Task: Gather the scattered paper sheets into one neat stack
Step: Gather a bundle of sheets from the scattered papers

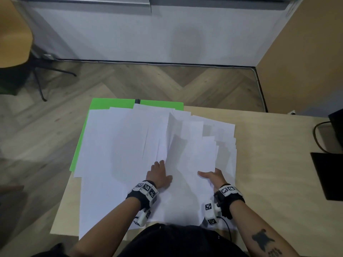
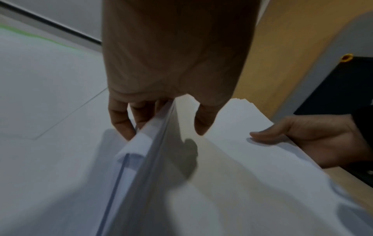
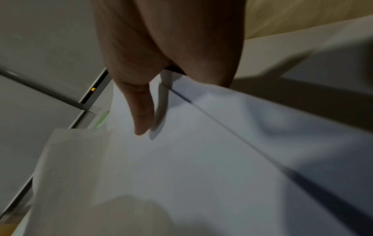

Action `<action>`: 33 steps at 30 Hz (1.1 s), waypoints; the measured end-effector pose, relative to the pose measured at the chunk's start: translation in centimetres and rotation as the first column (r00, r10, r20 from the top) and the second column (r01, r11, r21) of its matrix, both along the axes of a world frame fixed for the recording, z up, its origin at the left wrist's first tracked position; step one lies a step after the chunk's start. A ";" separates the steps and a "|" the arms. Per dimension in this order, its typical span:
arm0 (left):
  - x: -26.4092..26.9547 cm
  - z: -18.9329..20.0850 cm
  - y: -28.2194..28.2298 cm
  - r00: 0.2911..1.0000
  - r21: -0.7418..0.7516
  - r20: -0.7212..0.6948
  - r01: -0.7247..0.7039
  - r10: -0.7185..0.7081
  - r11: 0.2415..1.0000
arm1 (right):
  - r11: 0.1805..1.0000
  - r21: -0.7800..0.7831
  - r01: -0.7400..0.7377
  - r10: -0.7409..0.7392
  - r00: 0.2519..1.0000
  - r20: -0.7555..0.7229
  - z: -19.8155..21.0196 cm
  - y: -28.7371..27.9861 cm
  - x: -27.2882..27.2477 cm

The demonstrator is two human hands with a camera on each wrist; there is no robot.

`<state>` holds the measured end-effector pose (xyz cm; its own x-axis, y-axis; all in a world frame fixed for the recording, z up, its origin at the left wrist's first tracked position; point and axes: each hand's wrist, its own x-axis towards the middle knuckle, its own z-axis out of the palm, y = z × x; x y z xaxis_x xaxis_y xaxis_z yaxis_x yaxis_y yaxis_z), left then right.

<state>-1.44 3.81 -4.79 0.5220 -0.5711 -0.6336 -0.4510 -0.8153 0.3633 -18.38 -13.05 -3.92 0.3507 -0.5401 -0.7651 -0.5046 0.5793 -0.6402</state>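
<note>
A pale wooden table (image 1: 269,164) stands in a room with a herringbone floor, and most of its top is under loose white paper.

The left hand (image 1: 157,175) is at the middle of the spread, its fingers (image 2: 121,121) curled under the raised edge of a bunch of sheets (image 1: 185,154), with the thumb (image 2: 203,121) on the other side of them. It is grasping that bunch and tipping it up. The right hand (image 1: 213,176) sits just right of it, at the right edge of the same bunch. Its thumb (image 3: 143,111) lies straight on top of the paper. Its fingers are hidden under the sheets, so I cannot tell how they lie.

Farther left, flat sheets (image 1: 111,145) cover a green folder (image 1: 96,104) at the far left of the table; more sheets fan out to the right, and others hang over the near edge.

To do this step well, I would say the left hand should draw its bunch toward the right one while the right hand steadies the edge, so the sheets slide over each other instead of buckling. Lifting too steeply may crease the paper. Once they are together, tapping the edges on the table would square them up. The spread on the left is yet to be collected.
</note>
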 end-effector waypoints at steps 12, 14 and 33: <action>4.7 1.7 2.7 0.812 -0.321 -0.423 -0.549 0.402 0.772 | 0.981 -0.188 -0.048 0.092 0.967 0.237 6.8 -0.4 0.8; 5.7 4.0 2.5 0.785 -0.375 -0.541 -0.546 0.302 0.749 | 0.976 -0.212 -0.043 0.107 0.949 0.297 8.4 -1.1 0.4; 5.3 16.7 -2.4 0.858 -0.763 -0.513 -0.464 0.016 0.450 | 0.897 -0.327 0.298 -0.026 0.774 0.633 15.2 -4.1 -0.5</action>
